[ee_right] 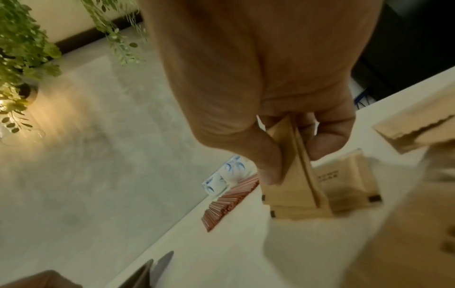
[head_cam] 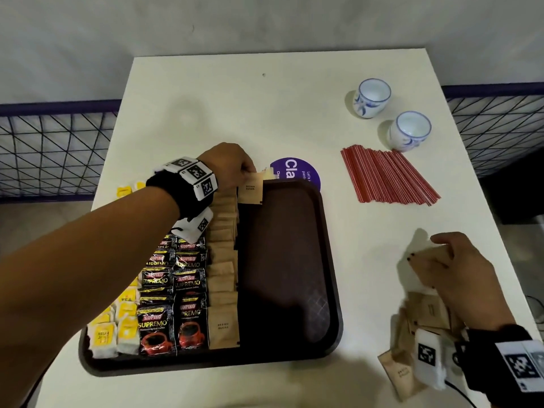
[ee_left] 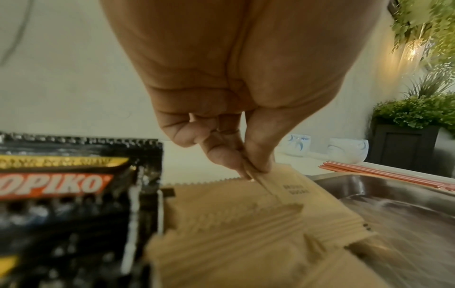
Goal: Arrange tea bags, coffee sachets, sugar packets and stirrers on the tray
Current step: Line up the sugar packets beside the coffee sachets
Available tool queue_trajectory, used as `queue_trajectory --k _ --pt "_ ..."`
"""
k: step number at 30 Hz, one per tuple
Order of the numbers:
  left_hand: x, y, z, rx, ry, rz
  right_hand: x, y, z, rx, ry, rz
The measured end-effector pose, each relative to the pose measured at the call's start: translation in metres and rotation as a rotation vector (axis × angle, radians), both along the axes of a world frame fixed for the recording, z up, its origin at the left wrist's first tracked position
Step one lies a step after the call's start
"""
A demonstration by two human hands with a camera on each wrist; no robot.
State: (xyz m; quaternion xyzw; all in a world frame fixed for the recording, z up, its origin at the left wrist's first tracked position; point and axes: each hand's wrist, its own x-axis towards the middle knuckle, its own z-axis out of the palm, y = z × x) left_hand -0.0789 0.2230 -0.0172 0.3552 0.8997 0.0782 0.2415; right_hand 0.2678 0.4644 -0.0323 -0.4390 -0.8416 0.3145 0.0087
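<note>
A dark brown tray holds yellow tea bags, black Kopiko coffee sachets and a column of tan sugar packets. My left hand pinches one brown sugar packet at the tray's far end, above that column; in the left wrist view the fingertips clamp its top edge. My right hand grips a few sugar packets over the loose pile on the table at the right. Red stirrers lie on the table beyond the tray.
Two blue-and-white cups stand at the table's back right. A purple round sticker lies behind the tray. A few tea bags lie left of the tray. Wire fencing flanks the table.
</note>
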Motion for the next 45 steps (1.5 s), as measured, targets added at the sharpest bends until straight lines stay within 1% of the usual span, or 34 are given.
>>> queue_trajectory --k 5,9,12,14,17,18,19,20,21,22,23,25,27,29,33,37,42,45 --pt "0.0 -0.001 0.0 0.0 0.034 -0.039 -0.011 -0.007 0.019 -0.142 0.12 0.012" --pt "-0.002 -0.003 -0.002 -0.014 0.033 -0.044 -0.037 -0.025 0.019 -0.308 0.2 0.061" --pt "-0.001 -0.005 -0.003 -0.004 0.044 -0.043 -0.051 -0.032 0.02 -0.386 0.229 0.083" --pt "0.0 -0.006 -0.002 0.046 0.043 -0.023 -0.059 -0.038 0.023 -0.46 0.24 0.092" --pt "0.012 0.0 0.007 0.209 0.046 -0.029 -0.074 -0.054 0.027 -0.549 0.231 0.178" --pt "0.021 0.004 0.013 0.272 0.002 -0.033 -0.08 -0.06 0.028 -0.559 0.227 0.215" --pt "0.031 0.01 0.018 0.323 -0.094 -0.033 -0.087 -0.066 0.028 -0.562 0.229 0.247" --pt "0.042 0.014 0.023 0.351 -0.23 -0.042 -0.094 -0.072 0.027 -0.564 0.237 0.273" --pt "0.052 0.019 0.026 0.347 -0.366 -0.068 -0.101 -0.076 0.026 -0.567 0.251 0.29" --pt "0.06 0.023 0.026 0.316 -0.465 -0.104 -0.108 -0.081 0.024 -0.572 0.266 0.298" --pt "0.065 0.025 0.025 0.282 -0.516 -0.134 -0.115 -0.085 0.023 -0.577 0.278 0.3" --pt "0.069 0.026 0.019 0.272 -0.512 -0.143 -0.125 -0.091 0.021 -0.571 0.279 0.306" --pt "0.067 0.025 0.014 0.29 -0.472 -0.125 -0.131 -0.094 0.019 -0.564 0.275 0.321" --pt "0.063 0.021 0.012 0.292 -0.476 -0.102 -0.135 -0.096 0.018 -0.57 0.285 0.327" --pt "0.052 0.009 0.011 0.345 -0.567 -0.003 -0.136 -0.091 0.013 -0.592 0.304 0.315" --pt "0.045 0.001 0.013 0.399 -0.65 0.018 -0.138 -0.088 0.011 -0.596 0.316 0.319" --pt "0.045 -0.003 0.015 0.403 -0.613 0.085 -0.14 -0.087 0.007 -0.604 0.342 0.328" --pt "0.043 -0.004 0.02 0.434 -0.565 0.183 -0.14 -0.086 0.004 -0.602 0.337 0.336"
